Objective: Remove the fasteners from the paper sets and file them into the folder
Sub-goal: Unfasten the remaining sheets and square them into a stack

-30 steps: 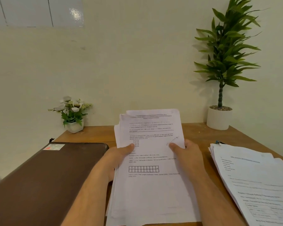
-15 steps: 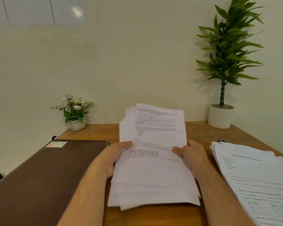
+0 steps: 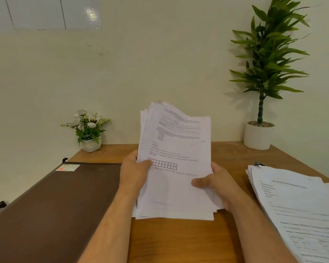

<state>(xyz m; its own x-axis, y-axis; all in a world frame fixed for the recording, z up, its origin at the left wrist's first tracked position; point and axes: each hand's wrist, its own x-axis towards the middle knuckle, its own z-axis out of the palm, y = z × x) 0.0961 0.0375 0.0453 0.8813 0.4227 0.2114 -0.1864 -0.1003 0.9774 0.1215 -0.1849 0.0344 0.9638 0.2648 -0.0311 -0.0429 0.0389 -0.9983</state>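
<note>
A thick set of printed white sheets [image 3: 176, 149] is held up above the middle of the wooden table [image 3: 179, 242], its top edge tilted away from me. My left hand [image 3: 133, 171] grips its left edge, thumb on the front page. My right hand [image 3: 215, 183] grips its lower right side, thumb on the front. The sheets are fanned unevenly at the top and bottom. No fastener shows on this set. A closed dark brown folder [image 3: 51, 211] lies flat at the left. A second stack of printed papers [image 3: 300, 207] lies at the right, with a small dark clip [image 3: 258, 164] at its far corner.
A small white pot of white flowers [image 3: 88, 130] stands at the table's back left. A tall green plant in a white pot [image 3: 259, 133] stands at the back right. A pale wall runs behind the table. Bare wood shows in front of the held sheets.
The held set has been lifted off the table and tilted more upright. Both hands slid along its sides, the right hand lower. The camera view tipped slightly.
</note>
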